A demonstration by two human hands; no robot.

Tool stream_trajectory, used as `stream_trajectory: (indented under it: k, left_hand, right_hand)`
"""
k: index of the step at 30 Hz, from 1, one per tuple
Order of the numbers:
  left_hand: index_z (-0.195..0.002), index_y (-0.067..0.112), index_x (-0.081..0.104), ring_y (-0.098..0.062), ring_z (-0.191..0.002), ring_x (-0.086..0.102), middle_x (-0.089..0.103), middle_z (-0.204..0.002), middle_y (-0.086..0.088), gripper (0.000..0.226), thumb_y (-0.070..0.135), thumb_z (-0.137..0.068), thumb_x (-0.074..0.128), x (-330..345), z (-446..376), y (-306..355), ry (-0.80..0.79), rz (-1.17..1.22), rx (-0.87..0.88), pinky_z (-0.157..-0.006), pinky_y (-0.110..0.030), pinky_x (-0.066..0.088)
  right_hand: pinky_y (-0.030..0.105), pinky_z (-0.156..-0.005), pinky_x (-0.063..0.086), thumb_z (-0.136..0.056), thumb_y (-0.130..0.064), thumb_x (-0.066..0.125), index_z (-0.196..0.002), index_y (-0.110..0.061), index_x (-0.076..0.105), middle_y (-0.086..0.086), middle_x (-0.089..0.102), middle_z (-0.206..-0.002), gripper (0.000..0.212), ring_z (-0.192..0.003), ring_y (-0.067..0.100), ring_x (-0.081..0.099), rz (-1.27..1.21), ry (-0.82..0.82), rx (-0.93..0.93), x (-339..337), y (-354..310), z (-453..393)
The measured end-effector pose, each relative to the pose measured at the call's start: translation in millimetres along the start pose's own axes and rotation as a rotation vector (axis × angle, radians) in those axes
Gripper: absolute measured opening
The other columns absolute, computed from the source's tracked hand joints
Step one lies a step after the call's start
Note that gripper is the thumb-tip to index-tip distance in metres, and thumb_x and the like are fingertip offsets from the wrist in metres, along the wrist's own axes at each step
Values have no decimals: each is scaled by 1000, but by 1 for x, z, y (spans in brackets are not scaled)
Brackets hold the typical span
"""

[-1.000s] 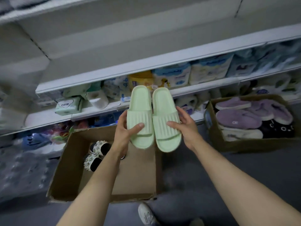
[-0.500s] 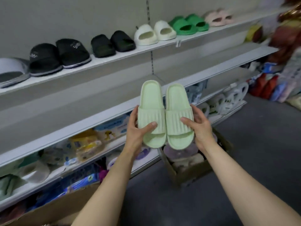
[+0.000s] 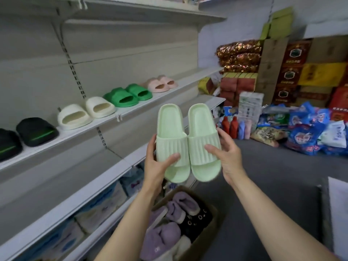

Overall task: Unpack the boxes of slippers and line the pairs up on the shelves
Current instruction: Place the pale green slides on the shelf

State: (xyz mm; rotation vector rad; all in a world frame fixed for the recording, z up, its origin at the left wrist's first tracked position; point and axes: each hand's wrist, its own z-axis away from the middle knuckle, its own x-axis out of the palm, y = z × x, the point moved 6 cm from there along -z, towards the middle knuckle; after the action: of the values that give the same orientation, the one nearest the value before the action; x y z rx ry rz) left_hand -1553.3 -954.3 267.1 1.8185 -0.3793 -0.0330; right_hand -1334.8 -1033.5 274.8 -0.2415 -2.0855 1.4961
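Head camera view, looking forward and down past two bare forearms. The left hand (image 3: 157,162) and the right hand (image 3: 227,159) hold a pair of pale green slide slippers in the air in front of a run of white shelves. The left pale green slipper (image 3: 172,142) and the right pale green slipper (image 3: 203,140) sit side by side, touching along their inner edges, heels pointing up and away, ribbed straps facing the camera. The left grip is curled round its slipper, thumb pressed on the strap and fingers hidden behind the sole. The right grip is the same on the other slipper, thumb on the strap, fingers wrapped round the outer edge.

On the middle shelf (image 3: 165,95) to the left, pairs stand in a row: black slippers (image 3: 35,131), cream slippers (image 3: 86,113), bright green slippers (image 3: 128,95) and pink slippers (image 3: 162,83). The shelf below them is bare where it shows.

On the floor below the hands, an open cardboard box (image 3: 212,223) holds fluffy purple slippers (image 3: 169,223) and a black pair. Stacked goods in bags and cartons (image 3: 301,91) fill the far right corner.
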Motion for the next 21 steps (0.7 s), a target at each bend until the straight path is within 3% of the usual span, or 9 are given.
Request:
stream_trajectory:
  k: [4, 8, 11, 17, 21]
  left_hand:
    - [-144, 41, 44, -15, -114, 65, 63, -128, 18, 98, 17, -62, 92, 68, -52, -12, -29, -11, 21, -92, -49, 57]
    - [-142, 44, 44, -15, -116, 64, 61, -131, 16, 97, 23, -61, 93, 119, -98, -22, -4, -13, 50, -91, -49, 57]
    - [-142, 45, 43, -15, -116, 63, 60, -133, 13, 97, 23, -62, 92, 144, -134, -31, 9, -13, 67, -92, -48, 58]
    - [-143, 46, 41, -12, -118, 62, 58, -136, 15, 100, 24, -61, 94, 173, -229, -51, 30, -51, 104, -94, -46, 56]
    - [-146, 36, 41, -14, -117, 63, 59, -136, 9, 98, 16, -65, 93, 196, -295, -61, 30, -51, 157, -93, -46, 57]
  right_hand:
    - [36, -88, 56, -70, -6, 83, -129, -28, 59, -1, 69, -119, 68, -110, 17, 65, 4, 11, -38, -45, -14, -68]
    - [26, -80, 56, -70, -4, 82, -136, -21, 55, -6, 67, -120, 73, -106, 11, 66, 34, -2, -61, -75, -26, -134]
    - [28, -84, 56, -71, -3, 82, -137, -19, 54, -5, 67, -121, 73, -105, 9, 67, 40, -11, -75, -87, -28, -181]
    - [35, -89, 55, -71, -6, 84, -132, -25, 58, -3, 69, -120, 69, -109, 15, 66, 43, -31, -106, -93, -15, -282]
    - [34, -86, 57, -71, -5, 83, -125, -32, 61, -5, 69, -116, 64, -108, 18, 66, 17, -28, -132, -92, -13, -350]
